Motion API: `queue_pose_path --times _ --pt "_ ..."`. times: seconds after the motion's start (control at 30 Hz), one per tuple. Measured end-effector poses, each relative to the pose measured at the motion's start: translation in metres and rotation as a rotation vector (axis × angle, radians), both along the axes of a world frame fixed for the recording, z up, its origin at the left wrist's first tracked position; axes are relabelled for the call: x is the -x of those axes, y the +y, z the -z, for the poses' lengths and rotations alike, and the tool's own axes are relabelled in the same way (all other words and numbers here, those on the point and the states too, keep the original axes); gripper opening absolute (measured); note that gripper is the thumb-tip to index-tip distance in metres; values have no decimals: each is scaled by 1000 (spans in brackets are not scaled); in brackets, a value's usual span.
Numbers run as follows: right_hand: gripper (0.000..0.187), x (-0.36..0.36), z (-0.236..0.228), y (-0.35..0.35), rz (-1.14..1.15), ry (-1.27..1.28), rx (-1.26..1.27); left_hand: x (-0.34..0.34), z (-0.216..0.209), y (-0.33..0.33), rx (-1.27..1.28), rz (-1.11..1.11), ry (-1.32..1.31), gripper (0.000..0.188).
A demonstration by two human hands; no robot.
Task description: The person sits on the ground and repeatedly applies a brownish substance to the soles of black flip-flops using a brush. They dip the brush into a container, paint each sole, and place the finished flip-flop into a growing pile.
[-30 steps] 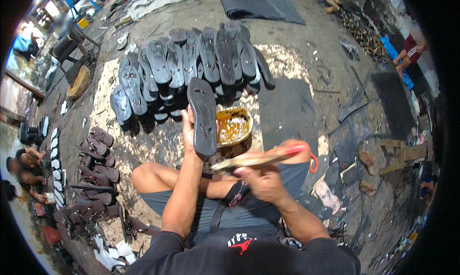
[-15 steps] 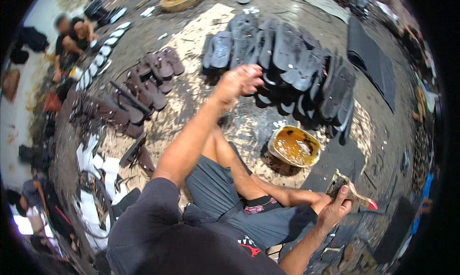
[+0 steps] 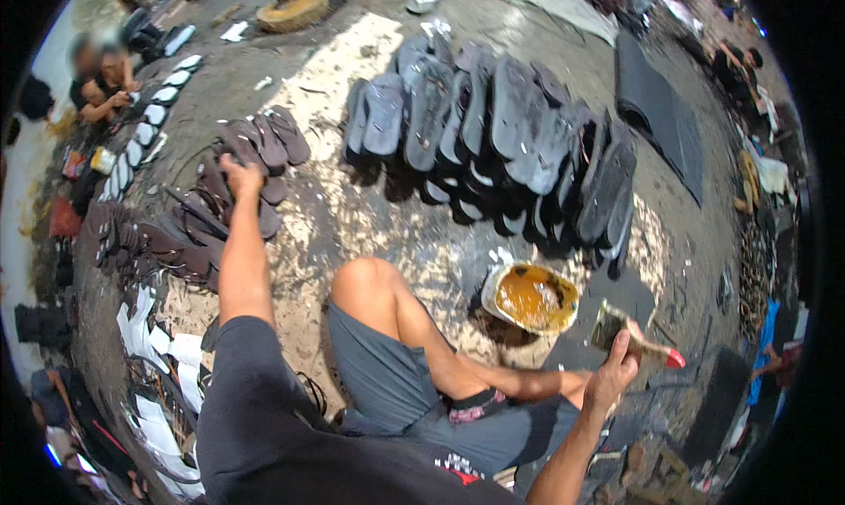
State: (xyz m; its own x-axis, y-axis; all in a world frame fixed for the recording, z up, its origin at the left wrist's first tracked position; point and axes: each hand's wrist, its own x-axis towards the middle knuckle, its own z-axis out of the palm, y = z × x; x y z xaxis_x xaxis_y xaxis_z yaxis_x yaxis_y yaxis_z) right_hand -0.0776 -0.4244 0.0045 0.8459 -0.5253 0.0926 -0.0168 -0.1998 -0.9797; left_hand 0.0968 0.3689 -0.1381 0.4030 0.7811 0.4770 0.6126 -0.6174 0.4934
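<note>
Several sandals [image 3: 275, 142] under the left hand [image 3: 243, 178], grip unclear, seem light, bendy, best edge-held; the right hand [image 3: 614, 369] clasps a brush [image 3: 650, 351].

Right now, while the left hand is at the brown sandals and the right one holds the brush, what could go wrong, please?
The brush in the right hand, if wet, may drip onto the dark mat. The open tub of yellow-brown liquid stands before the folded legs; shifting them could perhaps tip it. The brown sandals lie crowded, so the left hand might disturb neighbouring ones.
</note>
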Motion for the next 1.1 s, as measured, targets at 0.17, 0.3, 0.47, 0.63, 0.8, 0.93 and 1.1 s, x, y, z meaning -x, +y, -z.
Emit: queue_pose_path --times 0.17,0.3,0.47,0.63,0.8,0.93,1.1 --pt "38 -13 15 -3 -127 274 259 80 -33 -139 919 616 -432 48" --pt "29 -47 66 19 -458 342 509 227 -69 -199 1175 779 -386 34" --pt "20 -66 88 24 -600 325 987 332 -103 -260 870 963 201 52" --pt "25 -50 29 0 -398 -134 22 265 -146 -324 219 1098 399 67" --pt "23 13 16 -99 -205 361 919 221 -123 -305 620 1164 71 67" --pt "30 6 -14 -71 96 -122 -13 188 -142 -367 1353 1112 -309 63" --pt "20 -32 -57 71 -267 -343 -367 190 -160 -526 1913 1149 -325 63"
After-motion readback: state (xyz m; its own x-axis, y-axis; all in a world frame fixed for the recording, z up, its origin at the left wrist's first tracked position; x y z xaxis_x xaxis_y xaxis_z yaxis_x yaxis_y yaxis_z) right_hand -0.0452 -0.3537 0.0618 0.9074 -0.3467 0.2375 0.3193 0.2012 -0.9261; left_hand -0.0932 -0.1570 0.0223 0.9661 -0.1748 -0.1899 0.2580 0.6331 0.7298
